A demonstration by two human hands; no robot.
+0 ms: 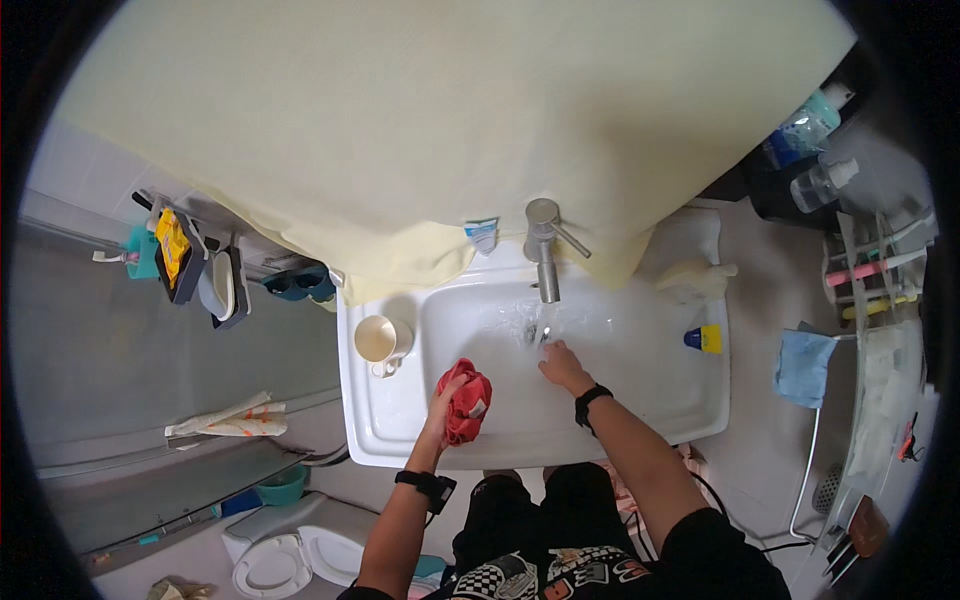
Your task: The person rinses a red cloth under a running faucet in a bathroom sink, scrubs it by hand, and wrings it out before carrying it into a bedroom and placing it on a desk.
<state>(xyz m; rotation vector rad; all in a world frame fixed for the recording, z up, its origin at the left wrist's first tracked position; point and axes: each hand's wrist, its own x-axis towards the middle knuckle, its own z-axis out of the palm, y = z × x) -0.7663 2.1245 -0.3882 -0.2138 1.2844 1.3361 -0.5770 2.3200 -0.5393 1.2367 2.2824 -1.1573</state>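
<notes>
Cloth [467, 418], red, over the washbasin [650, 365], left hand [444, 396] with fingers wrapped round it; right hand [562, 367] at the water stream [545, 322] below the faucet [546, 255], finger closure indeterminable. Firm grip should keep folds from slipping.

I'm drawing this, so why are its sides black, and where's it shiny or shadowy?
Head view: the fisheye's round image leaves black sides; head view: the metal faucet shines; head view: soft shadow darkens the pale yellow covering right of center.
</notes>
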